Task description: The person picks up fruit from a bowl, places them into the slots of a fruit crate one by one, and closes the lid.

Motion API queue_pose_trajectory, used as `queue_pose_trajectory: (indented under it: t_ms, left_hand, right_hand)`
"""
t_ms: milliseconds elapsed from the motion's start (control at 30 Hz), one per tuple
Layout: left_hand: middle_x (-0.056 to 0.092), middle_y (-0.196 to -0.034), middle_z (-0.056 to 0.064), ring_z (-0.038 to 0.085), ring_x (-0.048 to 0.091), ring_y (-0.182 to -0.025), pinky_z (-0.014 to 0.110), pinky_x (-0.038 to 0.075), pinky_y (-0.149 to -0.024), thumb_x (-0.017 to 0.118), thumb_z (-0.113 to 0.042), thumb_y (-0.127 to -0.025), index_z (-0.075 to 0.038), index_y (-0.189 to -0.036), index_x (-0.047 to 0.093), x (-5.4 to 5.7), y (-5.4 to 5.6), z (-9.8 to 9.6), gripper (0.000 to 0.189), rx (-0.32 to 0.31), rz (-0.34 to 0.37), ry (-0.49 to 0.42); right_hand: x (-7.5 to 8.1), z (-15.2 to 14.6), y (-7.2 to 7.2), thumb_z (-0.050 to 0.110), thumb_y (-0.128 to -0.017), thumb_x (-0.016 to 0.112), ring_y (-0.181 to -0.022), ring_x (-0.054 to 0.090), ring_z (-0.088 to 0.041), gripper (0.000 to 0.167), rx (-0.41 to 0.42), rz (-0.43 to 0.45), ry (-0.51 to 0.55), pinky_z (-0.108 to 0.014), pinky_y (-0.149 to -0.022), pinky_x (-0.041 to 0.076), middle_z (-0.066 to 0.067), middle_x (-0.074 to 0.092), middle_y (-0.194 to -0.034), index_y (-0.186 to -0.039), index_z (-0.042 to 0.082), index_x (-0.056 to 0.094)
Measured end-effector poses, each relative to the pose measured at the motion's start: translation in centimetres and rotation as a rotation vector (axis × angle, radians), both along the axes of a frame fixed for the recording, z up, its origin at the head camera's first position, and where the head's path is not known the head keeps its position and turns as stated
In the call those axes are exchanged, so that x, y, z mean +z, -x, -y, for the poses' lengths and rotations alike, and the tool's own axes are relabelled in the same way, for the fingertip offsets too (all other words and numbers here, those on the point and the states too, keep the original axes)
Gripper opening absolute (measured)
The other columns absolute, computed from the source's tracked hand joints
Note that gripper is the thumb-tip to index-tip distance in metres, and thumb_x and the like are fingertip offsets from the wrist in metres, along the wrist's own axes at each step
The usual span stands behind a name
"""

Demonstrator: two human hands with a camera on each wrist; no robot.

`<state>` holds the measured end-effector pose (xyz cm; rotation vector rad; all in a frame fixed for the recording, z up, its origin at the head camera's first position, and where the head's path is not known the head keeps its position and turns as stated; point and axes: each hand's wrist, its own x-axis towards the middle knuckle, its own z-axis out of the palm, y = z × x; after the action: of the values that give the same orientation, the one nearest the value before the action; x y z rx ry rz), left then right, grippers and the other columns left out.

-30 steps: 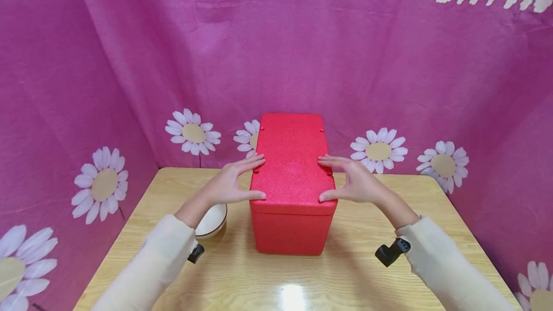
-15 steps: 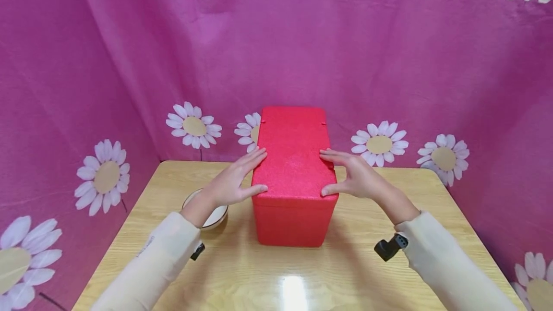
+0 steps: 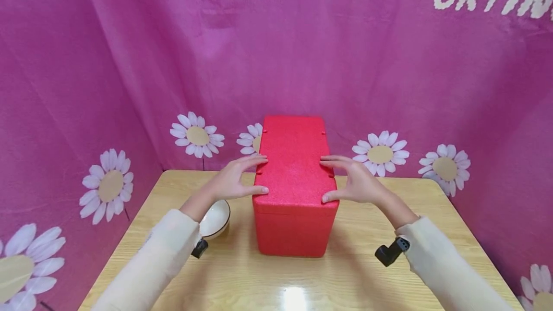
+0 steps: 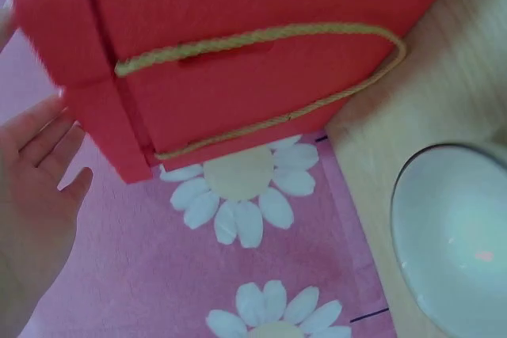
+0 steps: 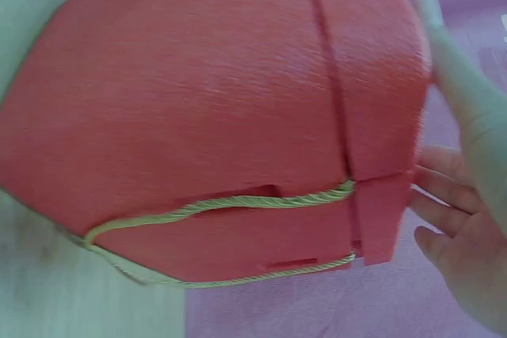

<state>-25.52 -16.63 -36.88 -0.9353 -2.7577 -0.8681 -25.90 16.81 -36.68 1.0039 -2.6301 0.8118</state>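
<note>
A red lidded foam box (image 3: pixel 295 232) stands upright on the table, its lid (image 3: pixel 294 172) on top. At the lid's left edge, the fingers and thumb of my left hand (image 3: pixel 233 181) rest spread apart and fairly straight. Mirroring it, my right hand (image 3: pixel 356 181) lies at the lid's right edge with the thumb nearer me. Both wrist views show a looped cord on the box's side: the left cord (image 4: pixel 269 35) and the right cord (image 5: pixel 261 202). A dark seam runs between lid and body. The box's inside is hidden.
Left of the box stands a white bowl (image 3: pixel 216 219) with a dark rim, partly behind my left forearm. The wooden table (image 3: pixel 259 282) carries both. A purple curtain (image 3: pixel 294 61) with printed daisies closes off the back and sides.
The view has tilted up and then back down slightly. My left hand's fingers lie a little differently on the lid edge. The box and lid look unmoved on the table.
</note>
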Motion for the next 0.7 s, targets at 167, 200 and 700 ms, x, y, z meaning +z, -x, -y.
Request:
queue_pose_trajectory:
  t_ms: [167,200,700]
  left_hand:
    - [0.05,-0.145,0.008,0.028,0.042,-0.139,0.05,0.035,-0.114,0.077,-0.037,-0.076,-0.01,-0.141,0.048,1.8,2.8,0.3,0.076,0.036,0.043,-0.021]
    - [0.05,-0.145,0.008,0.027,0.043,-0.138,0.05,0.036,-0.114,0.077,-0.036,-0.076,-0.011,-0.141,0.048,2.1,3.5,0.3,0.076,0.045,0.057,-0.023]
    - [0.042,-0.151,0.012,0.029,0.036,-0.142,0.045,0.03,-0.118,0.077,-0.042,-0.074,-0.007,-0.146,0.039,3.8,11.0,-2.6,0.088,0.114,0.144,0.132]
  right_hand:
    - [1.5,0.2,2.8,0.033,-0.062,0.09,-0.133,0.046,-0.035,0.086,0.014,0.029,-0.005,-0.053,-0.107,0.041,-0.016,0.052,-0.141,-0.134,0.004,0.054]
    - [1.8,0.3,3.5,0.031,-0.063,0.089,-0.133,0.045,-0.035,0.086,0.017,0.038,0.0,-0.054,-0.108,0.04,-0.017,0.052,-0.141,-0.136,0.004,0.053]
    - [3.6,0.6,11.4,0.031,-0.07,0.085,-0.135,0.042,-0.039,0.089,-0.026,0.153,-0.177,-0.053,-0.112,0.035,-0.023,0.048,-0.143,-0.141,-0.003,0.043]
